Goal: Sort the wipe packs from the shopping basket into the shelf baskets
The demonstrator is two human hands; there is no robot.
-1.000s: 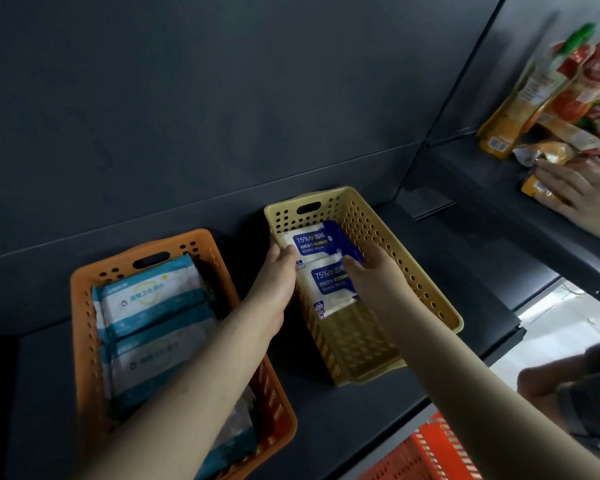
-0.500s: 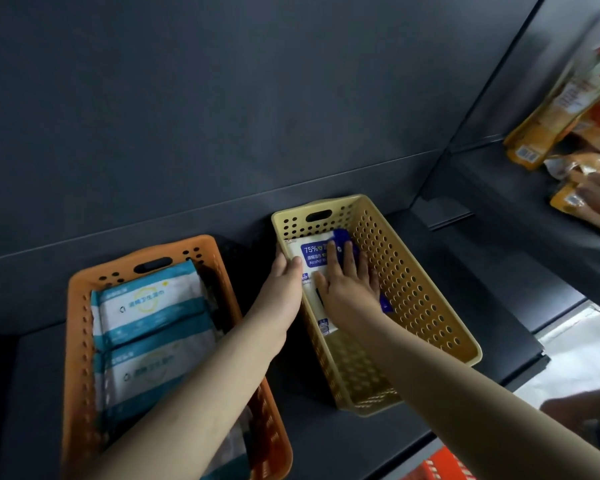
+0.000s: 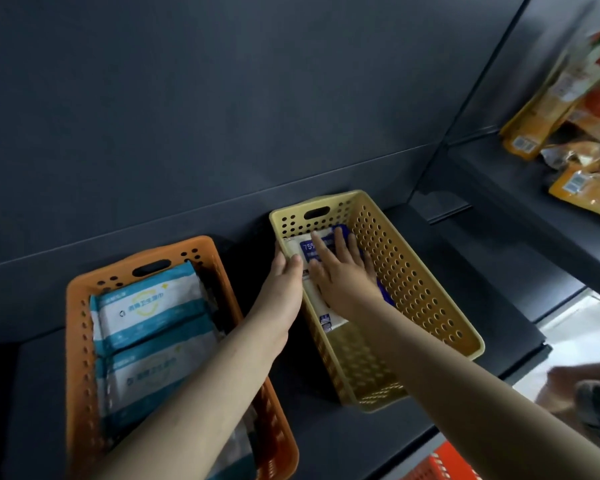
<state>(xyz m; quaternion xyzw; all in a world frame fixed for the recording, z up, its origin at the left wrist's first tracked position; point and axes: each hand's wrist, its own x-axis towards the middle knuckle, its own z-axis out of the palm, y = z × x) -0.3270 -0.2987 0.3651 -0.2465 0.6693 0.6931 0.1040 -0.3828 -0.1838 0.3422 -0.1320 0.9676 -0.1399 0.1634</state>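
Note:
A yellow perforated basket (image 3: 420, 282) stands on the dark shelf and holds white and blue alcohol wipe packs (image 3: 326, 317) near its far end. My right hand (image 3: 343, 271) lies flat on those packs with straight fingers pressing down. My left hand (image 3: 284, 278) grips the basket's left rim, thumb on the inside. To the left an orange basket (image 3: 80, 341) is filled with white and teal wipe packs (image 3: 142, 303). A corner of the red shopping basket (image 3: 440, 467) shows at the bottom right.
Orange and red snack pouches (image 3: 551, 109) lie on the neighbouring shelf at upper right. The shelf's front edge (image 3: 520, 355) runs just right of the yellow basket. Another person's blurred hand (image 3: 575, 382) is at lower right.
My right hand went from holding a pack over the yellow basket to lying flat on the packs farther back. The other person's hand left the snack shelf.

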